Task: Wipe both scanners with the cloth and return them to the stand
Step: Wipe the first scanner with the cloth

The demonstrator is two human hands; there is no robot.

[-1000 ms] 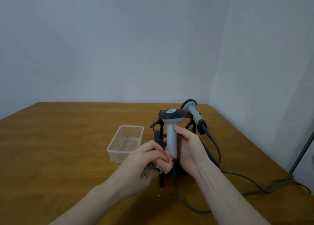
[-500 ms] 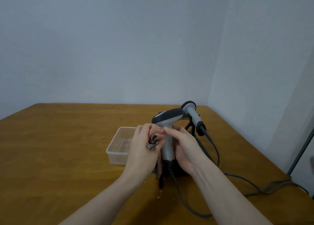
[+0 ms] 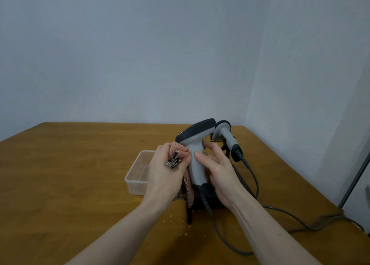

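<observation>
While right hand grips smooth grey scanner handle, left hand presses bunched pink cloth on it.

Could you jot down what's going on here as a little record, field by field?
Left hand: grips the cloth, pressed to the handle of the held scanner
Right hand: grips that scanner's handle, upright
Second scanner: behind it, on the stand
Plastic box: on the table, left of the hands
Cables: trail off right
Task stage: wiping under way
</observation>
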